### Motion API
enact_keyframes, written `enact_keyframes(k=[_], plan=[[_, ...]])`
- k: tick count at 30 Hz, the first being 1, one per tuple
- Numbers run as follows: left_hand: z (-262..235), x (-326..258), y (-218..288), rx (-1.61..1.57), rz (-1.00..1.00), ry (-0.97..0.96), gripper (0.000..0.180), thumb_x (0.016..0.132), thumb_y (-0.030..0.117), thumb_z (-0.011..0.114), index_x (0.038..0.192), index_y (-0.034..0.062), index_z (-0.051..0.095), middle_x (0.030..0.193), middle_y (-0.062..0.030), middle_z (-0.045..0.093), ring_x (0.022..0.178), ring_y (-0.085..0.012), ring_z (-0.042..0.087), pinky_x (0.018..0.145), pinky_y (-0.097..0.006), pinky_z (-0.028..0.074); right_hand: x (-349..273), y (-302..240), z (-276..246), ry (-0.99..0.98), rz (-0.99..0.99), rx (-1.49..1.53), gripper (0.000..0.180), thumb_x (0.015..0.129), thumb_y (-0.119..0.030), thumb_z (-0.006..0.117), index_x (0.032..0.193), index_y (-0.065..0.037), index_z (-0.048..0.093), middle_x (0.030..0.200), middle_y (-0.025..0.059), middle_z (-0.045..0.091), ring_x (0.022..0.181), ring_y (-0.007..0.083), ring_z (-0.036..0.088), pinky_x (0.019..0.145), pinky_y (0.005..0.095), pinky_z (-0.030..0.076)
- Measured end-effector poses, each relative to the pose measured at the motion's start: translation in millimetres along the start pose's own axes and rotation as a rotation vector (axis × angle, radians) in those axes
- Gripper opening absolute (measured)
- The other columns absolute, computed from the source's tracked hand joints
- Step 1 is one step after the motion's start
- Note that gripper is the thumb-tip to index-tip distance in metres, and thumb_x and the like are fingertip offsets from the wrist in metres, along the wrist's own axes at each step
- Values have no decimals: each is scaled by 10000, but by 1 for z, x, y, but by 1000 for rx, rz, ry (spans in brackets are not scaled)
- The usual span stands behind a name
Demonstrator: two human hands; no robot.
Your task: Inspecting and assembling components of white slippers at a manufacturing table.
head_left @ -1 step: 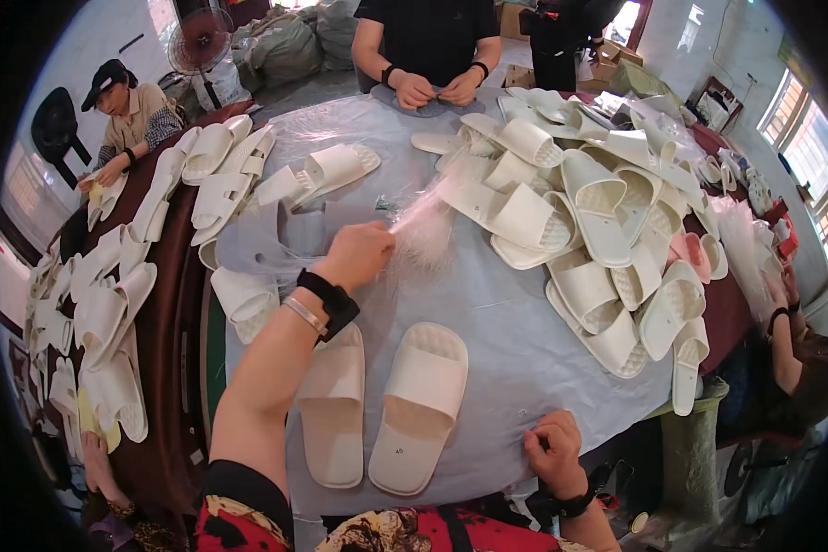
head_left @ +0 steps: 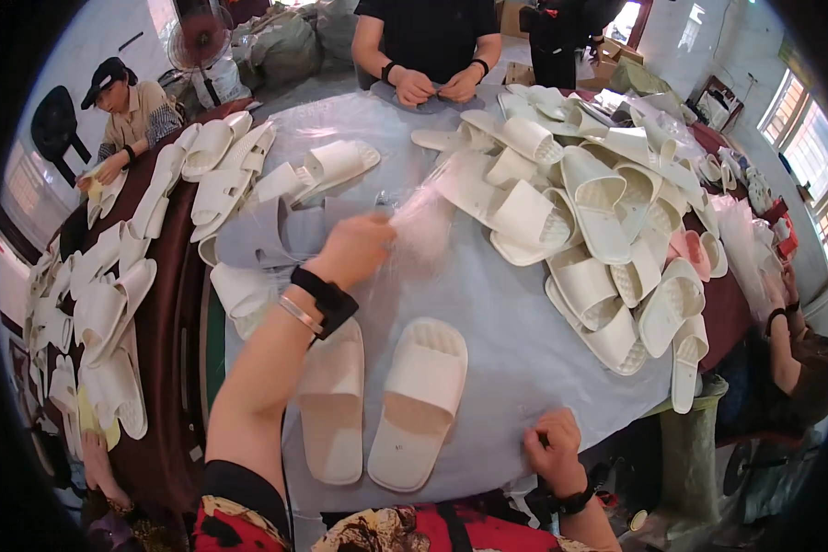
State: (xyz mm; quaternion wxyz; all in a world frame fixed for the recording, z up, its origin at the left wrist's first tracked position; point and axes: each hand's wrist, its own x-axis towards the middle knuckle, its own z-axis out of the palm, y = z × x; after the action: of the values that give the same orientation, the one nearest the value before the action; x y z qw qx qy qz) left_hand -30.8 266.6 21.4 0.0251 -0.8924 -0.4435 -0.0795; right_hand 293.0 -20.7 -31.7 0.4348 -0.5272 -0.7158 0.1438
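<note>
My left hand reaches across the table, blurred by motion, with its fingers closed on the gathered edge of a clear plastic bag. Beside it lies a pair of grey slippers, partly hidden by the hand. Below my left wrist, a white slipper lies sole down, its toe end covered by my arm. A matching white slipper sits to its right, toe pointing away from me. At the near right table edge rests my right hand, fingers curled in with nothing visible in them.
A large heap of white slippers covers the right of the table, with a pink slipper among them. More white slippers line a dark red surface at left. Across the table a person works with both hands; other people sit left and right.
My left hand has shifted slightly and looks more smeared. The clear plastic near it has changed shape a little. My right hand and the white pair stay in place.
</note>
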Motion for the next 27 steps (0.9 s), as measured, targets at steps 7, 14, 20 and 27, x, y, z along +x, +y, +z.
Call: enact_keyframes(k=[7, 14, 20, 27], plan=[[-89, -85, 34, -343, -216, 158, 383, 760, 192, 735, 1086, 28, 623, 1181, -163, 589, 1041, -352, 578, 883, -386, 476, -1, 7, 0, 52, -47, -70, 133, 692, 32, 658, 800, -9, 591, 774, 127, 592, 748, 324, 577, 677, 399, 465], [3, -212, 64, -582, -340, 136, 582, 871, 398, 619, 1280, -3, 519, 1232, -222, 540, 1180, -381, 473, 984, -434, 387, 0, 7, 4, 51, -163, -77, 178, 689, 83, 592, 855, 20, 605, 804, 155, 598, 756, 343, 568, 687, 404, 465], [-42, -249, 130, -491, -721, 168, 650, 827, 458, 652, 1250, -22, 530, 1225, -232, 555, 1168, -377, 499, 967, -425, 402, -2, -2, -3, -28, -308, -171, 208, 715, 103, 570, 907, 41, 617, 831, 161, 613, 764, 347, 579, 689, 402, 479], [-28, -277, 166, -533, -852, 307, 606, 731, 502, 713, 1001, -35, 644, 881, -238, 664, 839, -383, 651, 738, -431, 514, 11, -84, 21, -178, -313, 70, 175, 812, 85, 583, 974, 26, 613, 861, 169, 647, 727, 328, 633, 647, 358, 517]])
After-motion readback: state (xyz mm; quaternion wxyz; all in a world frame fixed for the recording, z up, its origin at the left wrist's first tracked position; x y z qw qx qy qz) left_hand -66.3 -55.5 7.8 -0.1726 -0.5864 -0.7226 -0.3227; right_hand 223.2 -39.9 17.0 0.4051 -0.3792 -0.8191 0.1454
